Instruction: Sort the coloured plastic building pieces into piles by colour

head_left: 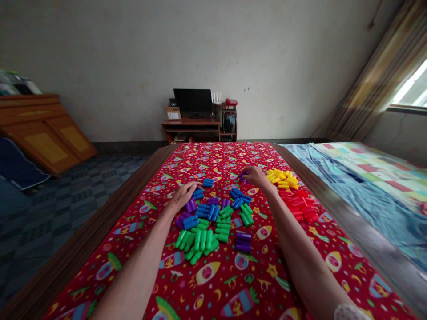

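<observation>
My left hand point(184, 194) is at the left edge of the mixed pile, its fingers by some blue pieces point(198, 194); whether it grips one is hard to tell. Farther right, my right hand point(255, 175) has its fingers closed on a purple piece point(244, 176) at the far side. Green pieces point(203, 240) lie heaped at the near side of the pile, with blue and purple ones point(191, 205) behind. A separate purple group point(243, 242) lies to their right. Yellow pieces point(283, 178) and red pieces point(302, 206) form two heaps beside my right forearm.
A red patterned cloth point(207, 155) covers the wooden table point(133, 182). Beyond its far end stands a desk point(191, 122) with a monitor point(192, 101). A bed point(353, 178) is on the right, and a wooden cabinet point(46, 133) at the left.
</observation>
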Demonstrator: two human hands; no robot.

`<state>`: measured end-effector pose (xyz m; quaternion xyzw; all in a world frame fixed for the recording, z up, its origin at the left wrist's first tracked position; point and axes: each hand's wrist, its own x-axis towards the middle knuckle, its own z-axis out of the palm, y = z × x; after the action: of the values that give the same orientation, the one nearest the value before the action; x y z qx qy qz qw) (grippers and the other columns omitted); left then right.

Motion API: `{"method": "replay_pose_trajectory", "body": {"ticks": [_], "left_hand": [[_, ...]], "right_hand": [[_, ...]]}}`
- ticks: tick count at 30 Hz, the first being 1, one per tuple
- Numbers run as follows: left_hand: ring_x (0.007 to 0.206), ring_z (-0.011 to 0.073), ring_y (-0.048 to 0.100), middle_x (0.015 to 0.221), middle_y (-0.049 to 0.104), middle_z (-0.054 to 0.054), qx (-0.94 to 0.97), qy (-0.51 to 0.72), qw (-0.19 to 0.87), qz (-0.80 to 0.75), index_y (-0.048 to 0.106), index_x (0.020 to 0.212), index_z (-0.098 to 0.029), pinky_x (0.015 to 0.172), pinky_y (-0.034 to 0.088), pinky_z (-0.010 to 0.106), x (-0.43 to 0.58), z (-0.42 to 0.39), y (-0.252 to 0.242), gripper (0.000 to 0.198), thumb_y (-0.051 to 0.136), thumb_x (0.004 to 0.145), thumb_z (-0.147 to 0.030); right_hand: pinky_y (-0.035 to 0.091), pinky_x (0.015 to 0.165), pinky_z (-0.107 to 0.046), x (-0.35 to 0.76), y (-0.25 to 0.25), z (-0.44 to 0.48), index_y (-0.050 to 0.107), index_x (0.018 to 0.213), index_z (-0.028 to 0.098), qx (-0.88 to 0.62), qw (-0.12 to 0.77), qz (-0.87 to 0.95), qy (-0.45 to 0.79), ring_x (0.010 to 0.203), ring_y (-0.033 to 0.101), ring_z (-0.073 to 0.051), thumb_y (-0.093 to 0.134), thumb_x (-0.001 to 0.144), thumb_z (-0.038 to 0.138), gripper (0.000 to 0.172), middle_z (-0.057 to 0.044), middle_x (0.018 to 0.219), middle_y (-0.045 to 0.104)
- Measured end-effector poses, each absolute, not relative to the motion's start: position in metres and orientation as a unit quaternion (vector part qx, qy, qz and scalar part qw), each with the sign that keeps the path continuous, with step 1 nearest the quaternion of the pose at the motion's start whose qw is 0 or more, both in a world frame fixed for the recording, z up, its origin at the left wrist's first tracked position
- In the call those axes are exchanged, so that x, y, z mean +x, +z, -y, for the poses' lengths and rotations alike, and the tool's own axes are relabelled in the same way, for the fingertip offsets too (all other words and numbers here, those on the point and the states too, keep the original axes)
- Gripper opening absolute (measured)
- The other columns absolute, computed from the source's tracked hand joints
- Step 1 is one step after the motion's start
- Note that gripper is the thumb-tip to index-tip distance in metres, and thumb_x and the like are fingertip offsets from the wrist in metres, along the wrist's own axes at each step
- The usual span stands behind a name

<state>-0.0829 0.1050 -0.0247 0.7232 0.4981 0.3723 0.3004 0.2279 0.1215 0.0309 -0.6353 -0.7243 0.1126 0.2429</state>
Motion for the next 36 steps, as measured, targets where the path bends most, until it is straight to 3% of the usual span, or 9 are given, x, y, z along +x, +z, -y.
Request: {"method": "replay_pose_trajectory", "body": {"ticks": [4,10,14,18,30,33,36], "left_hand": [[0.101,0.0277,0.068,0.105,0.074,0.010,0.731,0.369,0.295,-0.493,0.070,0.109,-0.017,0.088,0.053,0.038,-0.084,-0.107,-0.027,0.057,0.043,0.085,-0.061],[0.099,0.0276,0.069,0.104,0.075,0.010,0.731,0.368,0.289,-0.497,0.070,0.107,-0.018,0.087,0.054,0.038,-0.084,-0.106,-0.026,0.056,0.042,0.085,-0.061],[0.094,0.0267,0.070,0.101,0.075,0.009,0.730,0.365,0.281,-0.505,0.070,0.107,-0.018,0.083,0.054,0.036,-0.083,-0.106,-0.025,0.058,0.041,0.084,-0.063],[0.093,0.0269,0.069,0.101,0.075,0.010,0.734,0.361,0.274,-0.506,0.070,0.108,-0.017,0.082,0.054,0.037,-0.083,-0.105,-0.024,0.058,0.040,0.085,-0.061],[0.099,0.0282,0.068,0.103,0.075,0.011,0.730,0.367,0.282,-0.502,0.071,0.104,-0.017,0.088,0.053,0.040,-0.083,-0.105,-0.023,0.055,0.043,0.084,-0.059],[0.101,0.0276,0.067,0.104,0.074,0.010,0.722,0.376,0.305,-0.495,0.069,0.108,-0.016,0.091,0.052,0.040,-0.084,-0.107,-0.026,0.055,0.044,0.084,-0.058],[0.104,0.0264,0.066,0.113,0.071,0.011,0.700,0.415,0.320,-0.485,0.064,0.116,-0.016,0.095,0.051,0.041,-0.088,-0.113,-0.032,0.055,0.044,0.083,-0.055]], "right_hand": [[0.046,0.080,-0.028,0.242,0.025,-0.122,0.071,0.115,0.018,-0.678,0.213,0.699,0.080,0.096,0.066,-0.022,0.057,0.080,0.015,0.038,-0.011,0.106,0.073],[0.045,0.092,-0.034,0.243,0.021,-0.129,0.069,0.115,0.012,-0.693,0.334,0.639,0.020,0.105,0.063,-0.025,0.049,0.090,0.023,0.033,-0.017,0.109,0.071],[0.045,0.091,-0.031,0.243,0.014,-0.138,0.072,0.106,0.012,-0.681,0.378,0.626,0.034,0.100,0.065,-0.023,0.046,0.090,0.024,0.032,-0.014,0.106,0.073],[0.047,0.085,-0.028,0.242,0.009,-0.141,0.075,0.102,0.016,-0.676,0.354,0.642,0.068,0.096,0.067,-0.021,0.050,0.086,0.021,0.030,-0.009,0.098,0.076],[0.049,0.087,-0.029,0.236,0.037,-0.130,0.076,0.107,0.015,-0.694,0.332,0.636,0.057,0.101,0.068,-0.023,0.051,0.088,0.017,0.032,-0.012,0.103,0.075],[0.049,0.084,-0.027,0.206,0.046,-0.121,0.076,0.106,0.016,-0.627,0.339,0.698,0.073,0.095,0.069,-0.021,0.051,0.089,0.016,0.030,-0.011,0.103,0.075],[0.048,0.080,-0.024,0.159,0.045,-0.100,0.075,0.103,0.017,-0.489,0.268,0.822,0.116,0.089,0.069,-0.017,0.053,0.089,0.015,0.026,-0.008,0.099,0.076]]}}
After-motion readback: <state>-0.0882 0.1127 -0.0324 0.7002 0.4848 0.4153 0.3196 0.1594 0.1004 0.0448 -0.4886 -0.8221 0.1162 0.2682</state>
